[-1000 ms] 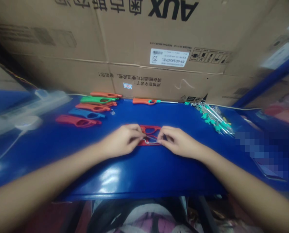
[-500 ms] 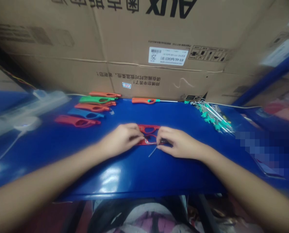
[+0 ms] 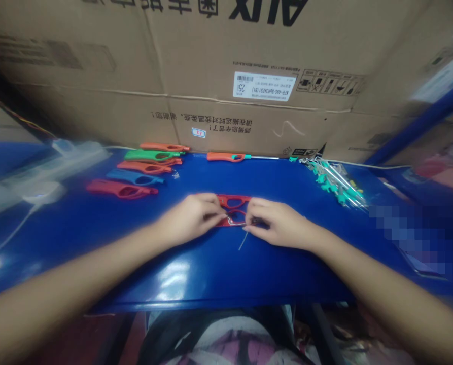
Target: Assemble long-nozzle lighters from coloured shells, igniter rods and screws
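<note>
Two red plastic shell pieces lie on the blue table, the rear one (image 3: 234, 202) just behind the front one (image 3: 237, 215). My left hand (image 3: 204, 215) is closed at their left end, its fingertips at a thin pale wire (image 3: 231, 221) over the front piece. At the right end, my right hand (image 3: 266, 223) pinches something too small to make out. A thin grey strand (image 3: 243, 241) sticks out below its fingertips toward me. The fingers hide both ends of the red pieces.
Orange, green, blue and red shells (image 3: 135, 179) lie at the left rear. Beside the cardboard box (image 3: 211, 56) is an orange lighter (image 3: 226, 157). Metal tubes with green parts (image 3: 336, 180) are piled right. A power strip (image 3: 74, 157) stands left.
The grey strand below my right fingertips has swung to a steeper angle, its free end lower and slightly to the right. My hands have hardly moved.
</note>
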The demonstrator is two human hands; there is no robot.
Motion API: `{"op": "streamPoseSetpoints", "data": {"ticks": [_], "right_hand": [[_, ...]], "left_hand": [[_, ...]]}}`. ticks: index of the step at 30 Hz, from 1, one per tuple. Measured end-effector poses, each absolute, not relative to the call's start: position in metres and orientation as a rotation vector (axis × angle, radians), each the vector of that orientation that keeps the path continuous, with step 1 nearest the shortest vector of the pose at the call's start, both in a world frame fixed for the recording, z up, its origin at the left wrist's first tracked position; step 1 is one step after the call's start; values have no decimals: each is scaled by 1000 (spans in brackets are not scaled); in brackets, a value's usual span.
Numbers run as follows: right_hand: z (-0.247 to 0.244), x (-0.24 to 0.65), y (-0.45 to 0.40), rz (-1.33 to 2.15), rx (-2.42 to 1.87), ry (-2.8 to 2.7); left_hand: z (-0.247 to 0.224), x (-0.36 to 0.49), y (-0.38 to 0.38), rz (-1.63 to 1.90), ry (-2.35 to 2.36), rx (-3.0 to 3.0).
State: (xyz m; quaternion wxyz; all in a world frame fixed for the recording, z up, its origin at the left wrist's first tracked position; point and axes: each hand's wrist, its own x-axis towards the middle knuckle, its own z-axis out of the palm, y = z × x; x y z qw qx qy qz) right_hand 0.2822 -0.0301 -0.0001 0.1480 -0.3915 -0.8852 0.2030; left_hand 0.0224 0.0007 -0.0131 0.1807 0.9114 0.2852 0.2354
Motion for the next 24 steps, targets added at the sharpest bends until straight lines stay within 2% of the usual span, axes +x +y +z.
{"op": "streamPoseSetpoints", "data": {"ticks": [12, 24], "right_hand": [[-1, 277, -33, 528, -1182, -2495], [-1, 276, -33, 468, -1198, -2521]], "left_hand": [[8, 24, -22, 241, 913, 3052], [3, 16, -11, 397, 759, 2733]]}}
